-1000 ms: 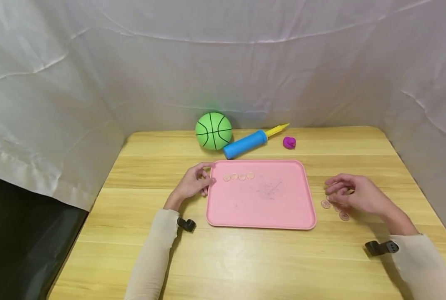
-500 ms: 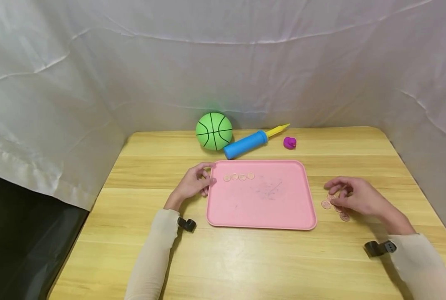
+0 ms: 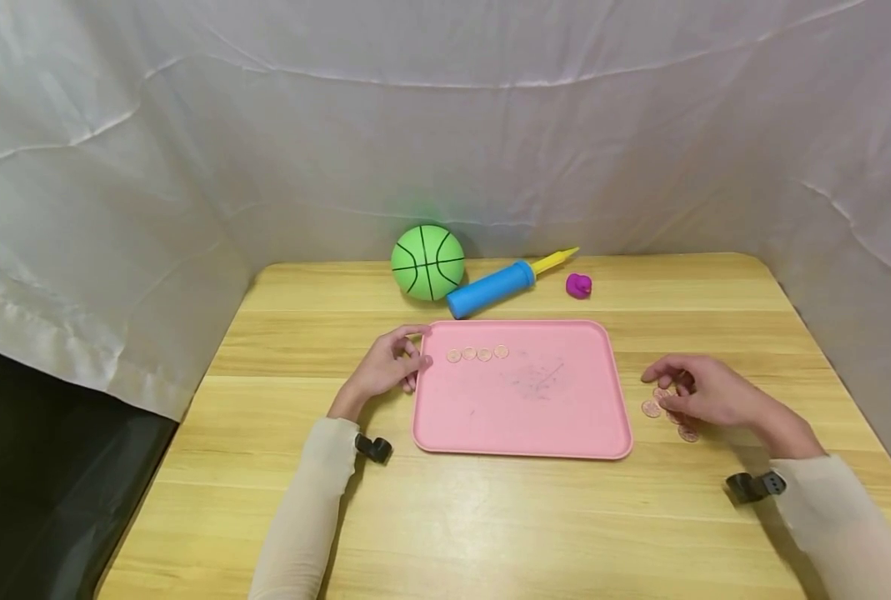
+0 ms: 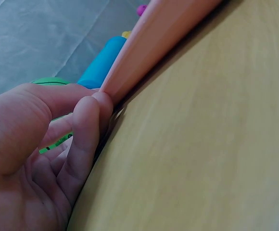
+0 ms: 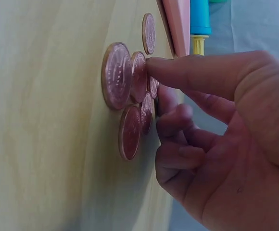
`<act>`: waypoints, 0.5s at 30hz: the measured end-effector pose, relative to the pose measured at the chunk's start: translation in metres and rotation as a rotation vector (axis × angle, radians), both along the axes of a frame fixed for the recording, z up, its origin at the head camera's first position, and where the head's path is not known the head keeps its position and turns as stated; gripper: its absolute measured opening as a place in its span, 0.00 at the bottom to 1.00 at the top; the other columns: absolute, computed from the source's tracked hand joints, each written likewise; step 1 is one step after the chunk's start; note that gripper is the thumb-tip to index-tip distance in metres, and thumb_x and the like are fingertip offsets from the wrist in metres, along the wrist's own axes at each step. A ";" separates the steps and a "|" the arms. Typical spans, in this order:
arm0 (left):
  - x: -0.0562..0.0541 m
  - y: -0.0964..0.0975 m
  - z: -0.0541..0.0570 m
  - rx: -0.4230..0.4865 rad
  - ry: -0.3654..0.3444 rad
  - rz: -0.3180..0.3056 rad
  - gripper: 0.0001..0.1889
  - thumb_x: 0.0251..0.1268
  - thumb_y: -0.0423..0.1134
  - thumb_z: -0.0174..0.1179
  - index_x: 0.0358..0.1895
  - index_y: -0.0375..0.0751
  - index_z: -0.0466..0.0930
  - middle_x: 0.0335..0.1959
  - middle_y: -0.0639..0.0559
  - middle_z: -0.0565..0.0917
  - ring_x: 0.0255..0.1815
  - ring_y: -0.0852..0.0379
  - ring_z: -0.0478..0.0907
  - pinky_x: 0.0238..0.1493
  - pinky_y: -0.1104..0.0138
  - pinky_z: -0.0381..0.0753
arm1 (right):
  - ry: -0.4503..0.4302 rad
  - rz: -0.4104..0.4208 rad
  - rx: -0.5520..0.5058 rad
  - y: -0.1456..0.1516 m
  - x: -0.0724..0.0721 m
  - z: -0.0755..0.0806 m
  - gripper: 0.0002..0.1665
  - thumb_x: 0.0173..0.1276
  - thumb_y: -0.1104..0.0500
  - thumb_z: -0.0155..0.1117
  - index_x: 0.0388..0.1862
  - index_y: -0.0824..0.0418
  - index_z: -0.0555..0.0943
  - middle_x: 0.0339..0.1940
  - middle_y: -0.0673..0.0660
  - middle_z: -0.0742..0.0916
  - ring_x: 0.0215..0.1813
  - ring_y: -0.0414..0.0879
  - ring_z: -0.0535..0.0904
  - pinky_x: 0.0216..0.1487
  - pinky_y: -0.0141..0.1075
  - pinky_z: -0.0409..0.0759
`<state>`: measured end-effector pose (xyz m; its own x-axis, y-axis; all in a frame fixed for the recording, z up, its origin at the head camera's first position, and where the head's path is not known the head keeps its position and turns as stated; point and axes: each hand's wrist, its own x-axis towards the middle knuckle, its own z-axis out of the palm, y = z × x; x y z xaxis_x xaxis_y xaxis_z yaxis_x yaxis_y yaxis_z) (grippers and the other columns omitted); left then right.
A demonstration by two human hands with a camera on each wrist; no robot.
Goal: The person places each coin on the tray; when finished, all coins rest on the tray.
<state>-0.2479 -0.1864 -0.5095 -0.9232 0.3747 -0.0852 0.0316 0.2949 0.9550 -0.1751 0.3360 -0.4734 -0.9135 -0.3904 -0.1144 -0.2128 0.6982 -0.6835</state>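
Observation:
My left hand [image 3: 385, 364] pinches the left rim of a pink tray [image 3: 520, 429]; the left wrist view shows thumb and fingers on the tray's edge [image 4: 144, 48]. Along the tray's upper left lie several coins [image 3: 484, 354] in a row. To the right of the tray, my right hand [image 3: 715, 392] is over a cluster of copper-coloured coins [image 3: 651, 408] on the table. In the right wrist view its thumb tip touches a coin [image 5: 138, 77] among several others, and the other fingers are loosely bent. The coins lie close together, some overlapping.
Behind the tray are a green ball [image 3: 427, 262] with black lines, a blue hand pump [image 3: 490, 289] with a yellow nozzle, and a small purple rubber duck [image 3: 578, 286]. Grey cloth [image 3: 490, 150] hangs around the wooden table [image 3: 475, 525].
My right hand has shifted slightly left and its fingers have closed in a little over the coins, baring one near its fingertips. The left hand and tray hold still.

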 end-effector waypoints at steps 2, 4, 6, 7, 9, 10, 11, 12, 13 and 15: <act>-0.001 0.000 -0.001 0.001 -0.002 0.000 0.29 0.76 0.28 0.66 0.78 0.39 0.74 0.36 0.45 0.82 0.20 0.58 0.81 0.20 0.70 0.86 | -0.015 0.017 -0.016 0.000 0.000 0.000 0.15 0.70 0.72 0.72 0.55 0.67 0.84 0.37 0.55 0.84 0.28 0.38 0.76 0.26 0.30 0.79; -0.001 0.000 -0.001 0.001 -0.003 -0.001 0.30 0.76 0.28 0.66 0.78 0.40 0.74 0.37 0.45 0.82 0.20 0.59 0.81 0.21 0.70 0.87 | -0.028 0.026 -0.029 -0.001 0.002 0.001 0.14 0.71 0.73 0.70 0.54 0.67 0.83 0.35 0.55 0.83 0.26 0.39 0.77 0.25 0.31 0.80; -0.002 0.001 -0.002 0.001 -0.001 -0.003 0.30 0.76 0.28 0.66 0.78 0.40 0.74 0.37 0.45 0.82 0.20 0.58 0.81 0.21 0.70 0.87 | -0.009 0.033 -0.010 -0.002 0.002 0.001 0.13 0.71 0.73 0.71 0.52 0.66 0.83 0.35 0.54 0.83 0.27 0.38 0.77 0.27 0.30 0.80; -0.002 0.001 -0.002 0.001 0.001 -0.004 0.30 0.76 0.28 0.66 0.78 0.40 0.74 0.37 0.44 0.82 0.20 0.58 0.81 0.21 0.70 0.87 | 0.001 0.032 0.007 -0.002 0.002 0.001 0.13 0.71 0.72 0.72 0.52 0.66 0.84 0.35 0.53 0.83 0.28 0.38 0.77 0.29 0.30 0.80; -0.001 0.001 -0.002 0.002 0.002 -0.004 0.30 0.76 0.28 0.65 0.78 0.40 0.74 0.37 0.44 0.82 0.20 0.58 0.81 0.21 0.70 0.87 | 0.024 0.021 0.049 -0.002 0.002 0.002 0.12 0.72 0.69 0.74 0.52 0.65 0.84 0.37 0.52 0.83 0.32 0.36 0.77 0.33 0.29 0.79; -0.001 0.000 -0.002 0.003 0.000 -0.002 0.30 0.76 0.28 0.66 0.78 0.40 0.74 0.37 0.44 0.82 0.20 0.58 0.81 0.20 0.70 0.87 | 0.034 0.015 0.068 -0.003 0.001 0.003 0.13 0.72 0.68 0.75 0.52 0.64 0.84 0.38 0.52 0.82 0.34 0.35 0.76 0.34 0.28 0.78; 0.000 0.000 -0.002 0.002 -0.001 -0.001 0.30 0.76 0.27 0.65 0.78 0.40 0.74 0.37 0.44 0.82 0.20 0.58 0.81 0.20 0.69 0.87 | 0.047 0.015 0.087 -0.003 0.001 0.003 0.13 0.71 0.66 0.76 0.52 0.64 0.84 0.38 0.51 0.82 0.36 0.34 0.75 0.36 0.28 0.77; 0.000 0.000 -0.001 0.002 -0.002 -0.001 0.30 0.76 0.27 0.65 0.78 0.40 0.73 0.37 0.44 0.82 0.20 0.58 0.81 0.20 0.69 0.87 | 0.048 0.013 0.097 -0.003 0.000 0.004 0.14 0.72 0.65 0.77 0.52 0.64 0.84 0.38 0.51 0.82 0.36 0.34 0.75 0.37 0.28 0.77; 0.001 0.000 -0.001 0.002 -0.004 0.000 0.30 0.76 0.27 0.65 0.78 0.40 0.73 0.37 0.44 0.82 0.20 0.58 0.81 0.20 0.69 0.87 | 0.044 0.014 0.099 -0.002 0.000 0.004 0.14 0.72 0.65 0.77 0.52 0.64 0.84 0.38 0.51 0.82 0.36 0.33 0.75 0.36 0.28 0.77; 0.001 -0.001 -0.001 0.002 -0.007 0.001 0.30 0.76 0.27 0.65 0.78 0.40 0.73 0.37 0.44 0.82 0.20 0.58 0.81 0.20 0.69 0.87 | 0.048 0.021 0.104 -0.002 -0.001 0.005 0.13 0.72 0.64 0.77 0.52 0.64 0.84 0.37 0.51 0.82 0.36 0.33 0.74 0.37 0.28 0.76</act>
<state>-0.2472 -0.1874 -0.5106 -0.9228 0.3744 -0.0905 0.0250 0.2928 0.9558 -0.1764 0.3338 -0.4689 -0.9105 -0.3981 -0.1114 -0.2592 0.7598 -0.5963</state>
